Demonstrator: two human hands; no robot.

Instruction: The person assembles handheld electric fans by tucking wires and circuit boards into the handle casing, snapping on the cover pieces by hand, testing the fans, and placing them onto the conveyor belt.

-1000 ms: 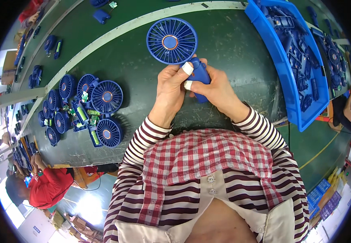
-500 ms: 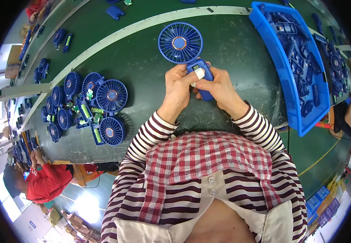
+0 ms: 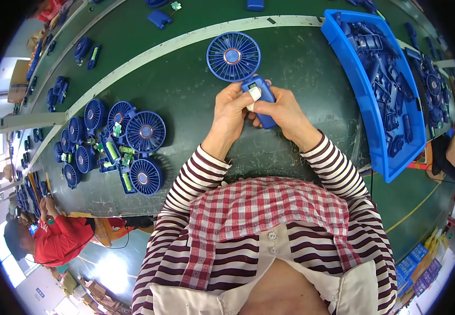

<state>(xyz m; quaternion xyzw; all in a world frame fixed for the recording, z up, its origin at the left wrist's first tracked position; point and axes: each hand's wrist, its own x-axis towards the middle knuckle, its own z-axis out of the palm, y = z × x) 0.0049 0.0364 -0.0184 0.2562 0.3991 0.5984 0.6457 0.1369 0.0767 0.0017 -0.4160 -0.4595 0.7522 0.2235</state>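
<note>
A blue handheld fan is held between my two hands over the green bench, its round grille pointing away from me. My left hand grips the handle from the left, its thumb, with a white wrap, lying across the front beside a small lit display. From the right, my right hand closes round the same handle, thumb on its front. The fingers behind the handle are mostly hidden. To the left lies a group of opened blue fans with green battery cells and small circuit boards showing.
At the right stands a blue plastic bin full of blue casing parts. A pale strip crosses the bench, with more fan parts beyond it. At lower left a person in a red top works along the bench. More fans lie past the bin.
The view has shifted slightly, so the bench things sit a little lower. Both hands still hold the fan, with the left thumb moved slightly on the handle.
</note>
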